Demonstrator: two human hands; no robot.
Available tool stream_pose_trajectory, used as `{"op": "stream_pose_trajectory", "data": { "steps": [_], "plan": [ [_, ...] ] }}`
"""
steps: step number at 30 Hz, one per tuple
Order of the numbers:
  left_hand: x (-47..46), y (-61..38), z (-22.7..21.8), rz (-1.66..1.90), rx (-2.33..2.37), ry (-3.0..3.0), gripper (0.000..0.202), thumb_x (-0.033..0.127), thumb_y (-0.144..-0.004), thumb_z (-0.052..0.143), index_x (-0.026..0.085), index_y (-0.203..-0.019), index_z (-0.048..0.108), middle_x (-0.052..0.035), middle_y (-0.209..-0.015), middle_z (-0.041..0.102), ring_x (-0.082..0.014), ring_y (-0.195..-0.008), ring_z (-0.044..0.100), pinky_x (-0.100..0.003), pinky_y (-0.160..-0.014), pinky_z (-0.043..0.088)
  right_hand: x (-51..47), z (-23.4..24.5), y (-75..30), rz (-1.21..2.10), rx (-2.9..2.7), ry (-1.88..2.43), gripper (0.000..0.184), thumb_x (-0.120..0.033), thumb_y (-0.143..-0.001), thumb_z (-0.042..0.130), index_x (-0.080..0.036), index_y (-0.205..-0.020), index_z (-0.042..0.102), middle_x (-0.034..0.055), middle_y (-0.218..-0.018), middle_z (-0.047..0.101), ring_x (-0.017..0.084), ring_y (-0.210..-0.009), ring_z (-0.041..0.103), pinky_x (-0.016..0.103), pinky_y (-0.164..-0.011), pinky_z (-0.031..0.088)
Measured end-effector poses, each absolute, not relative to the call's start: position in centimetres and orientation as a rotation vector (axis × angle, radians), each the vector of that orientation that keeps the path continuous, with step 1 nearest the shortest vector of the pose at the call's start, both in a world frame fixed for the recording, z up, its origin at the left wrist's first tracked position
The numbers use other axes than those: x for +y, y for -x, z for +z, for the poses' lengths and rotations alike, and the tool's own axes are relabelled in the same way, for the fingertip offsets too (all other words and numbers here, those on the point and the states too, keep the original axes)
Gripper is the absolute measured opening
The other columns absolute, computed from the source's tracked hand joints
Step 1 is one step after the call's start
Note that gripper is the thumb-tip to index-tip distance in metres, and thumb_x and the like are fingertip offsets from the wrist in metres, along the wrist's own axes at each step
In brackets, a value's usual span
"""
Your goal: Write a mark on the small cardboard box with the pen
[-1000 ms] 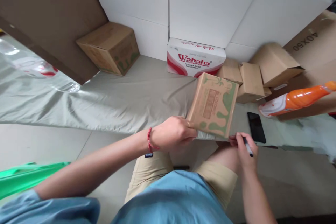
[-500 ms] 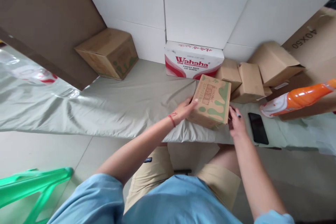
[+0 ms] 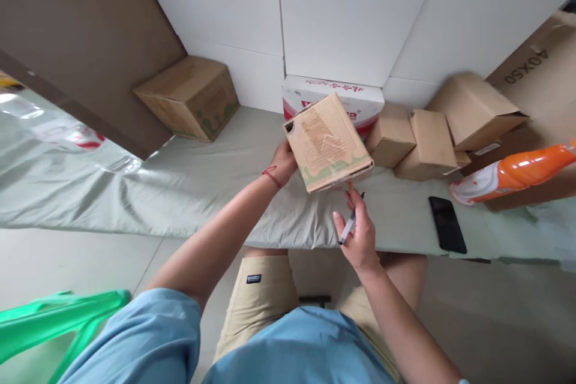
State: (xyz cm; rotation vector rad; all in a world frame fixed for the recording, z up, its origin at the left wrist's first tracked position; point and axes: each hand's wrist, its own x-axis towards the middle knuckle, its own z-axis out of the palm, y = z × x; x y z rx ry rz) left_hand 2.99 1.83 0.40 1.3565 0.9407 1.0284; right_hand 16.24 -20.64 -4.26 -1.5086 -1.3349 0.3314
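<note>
My left hand (image 3: 283, 162) grips the left side of a small brown cardboard box (image 3: 327, 141) with green print and holds it tilted above the grey-green sheet (image 3: 202, 186). One taped face of the box is turned toward me. My right hand (image 3: 357, 231) is just below the box's lower edge, palm up, with a pen (image 3: 350, 223) lying across its fingers. A red string is tied round my left wrist.
A white and red Wahaha carton (image 3: 360, 93) stands behind the held box. Several small brown boxes (image 3: 425, 141) lie to its right, another box (image 3: 189, 96) at back left. A black phone (image 3: 447, 224) and an orange bottle (image 3: 513, 173) lie at right. A green stool (image 3: 49, 318) is at lower left.
The box has gone from resting on the sheet to being lifted and turned, a different taped face now toward me. My right hand has dropped below it with the pen.
</note>
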Motion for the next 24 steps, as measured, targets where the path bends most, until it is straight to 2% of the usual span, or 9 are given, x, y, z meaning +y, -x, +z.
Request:
{"op": "stream_pose_trajectory", "data": {
  "steps": [3,5,8,11,14,16,18,20,24],
  "plan": [
    [0.9,-2.1,1.3,1.02,0.935,-1.279,0.059,0.063,-0.096,0.054,0.024,-0.138,0.068,-0.0141,-0.149,0.069,-0.0354,-0.145,0.06,-0.053,-0.11,0.056,-20.1,-4.3,-16.0,0.36,-1.399,1.535,0.065,-0.039,-0.103,0.063,-0.028,-0.165,0.047,0.0112,-0.163,0.059,0.03,-0.149,0.059,0.049,-0.125,0.049],
    [0.2,-2.0,2.3,1.031,0.938,-1.246,0.063,0.071,-0.101,0.045,0.029,-0.144,0.065,-0.0102,-0.159,0.062,-0.0355,-0.154,0.052,-0.055,-0.112,0.054,-20.1,-4.0,-16.3,0.4,-1.41,1.538,0.063,-0.038,-0.101,0.063,-0.03,-0.163,0.05,0.009,-0.161,0.061,0.029,-0.148,0.061,0.047,-0.125,0.049],
    [-0.3,-2.9,4.0,1.059,0.967,-1.272,0.068,0.075,-0.094,0.064,0.032,-0.147,0.061,-0.0085,-0.166,0.055,-0.0389,-0.159,0.043,-0.056,-0.117,0.049,-20.5,-3.5,-17.9,0.402,-1.389,1.564,0.058,-0.036,-0.101,0.063,-0.032,-0.158,0.055,0.0084,-0.155,0.066,0.028,-0.143,0.064,0.046,-0.122,0.05],
    [-0.3,-3.9,4.6,1.027,0.991,-1.319,0.075,0.066,-0.089,0.077,0.026,-0.15,0.058,-0.0148,-0.165,0.055,-0.0399,-0.154,0.049,-0.055,-0.118,0.049,-21.2,-3.5,-21.8,0.284,-1.304,1.743,0.049,-0.037,-0.102,0.059,-0.03,-0.15,0.06,0.0093,-0.139,0.076,0.027,-0.126,0.074,0.044,-0.11,0.056],
    [-0.5,-4.4,3.7,0.979,1.005,-1.327,0.067,0.059,-0.091,0.077,0.024,-0.146,0.06,-0.0166,-0.162,0.057,-0.0372,-0.149,0.054,-0.054,-0.117,0.05,-21.3,-4.1,-27.5,0.238,-1.271,2.22,0.04,-0.03,-0.097,0.059,-0.028,-0.135,0.07,0.0083,-0.107,0.083,0.029,-0.101,0.079,0.043,-0.095,0.059],
    [-0.9,-4.5,2.8,0.952,1.017,-1.324,0.058,0.054,-0.092,0.075,0.023,-0.14,0.063,-0.017,-0.158,0.06,-0.036,-0.147,0.056,-0.053,-0.116,0.051,-20.9,-4.5,-31.1,0.267,-1.267,2.418,0.036,-0.02,-0.086,0.065,-0.025,-0.119,0.078,0.0103,-0.091,0.082,0.034,-0.094,0.078,0.045,-0.09,0.057],
    [-1.4,-4.5,1.9,0.936,1.038,-1.315,0.052,0.051,-0.093,0.074,0.02,-0.134,0.065,-0.018,-0.155,0.062,-0.0356,-0.144,0.058,-0.053,-0.116,0.051,-20.1,-4.9,-33.8,0.289,-1.254,2.474,0.035,-0.013,-0.079,0.067,-0.022,-0.109,0.081,0.0136,-0.084,0.08,0.037,-0.094,0.078,0.046,-0.089,0.055],
    [-1.6,-4.6,1.3,0.94,1.058,-1.303,0.047,0.052,-0.094,0.071,0.02,-0.128,0.066,-0.0178,-0.151,0.065,-0.0351,-0.142,0.059,-0.053,-0.117,0.051,-19.0,-5.1,-35.5,0.297,-1.24,2.491,0.038,-0.011,-0.077,0.068,-0.019,-0.111,0.082,0.0158,-0.083,0.079,0.039,-0.095,0.078,0.047,-0.09,0.054],
    [-0.9,-5.0,1.5,1.012,1.086,-1.285,0.042,0.061,-0.098,0.064,0.024,-0.118,0.069,-0.0128,-0.143,0.07,-0.0342,-0.141,0.059,-0.051,-0.119,0.048,-16.4,-4.6,-37.0,0.304,-1.211,2.425,0.049,-0.018,-0.079,0.071,-0.016,-0.127,0.079,0.0162,-0.082,0.079,0.038,-0.095,0.077,0.051,-0.094,0.054]
  ]
}}
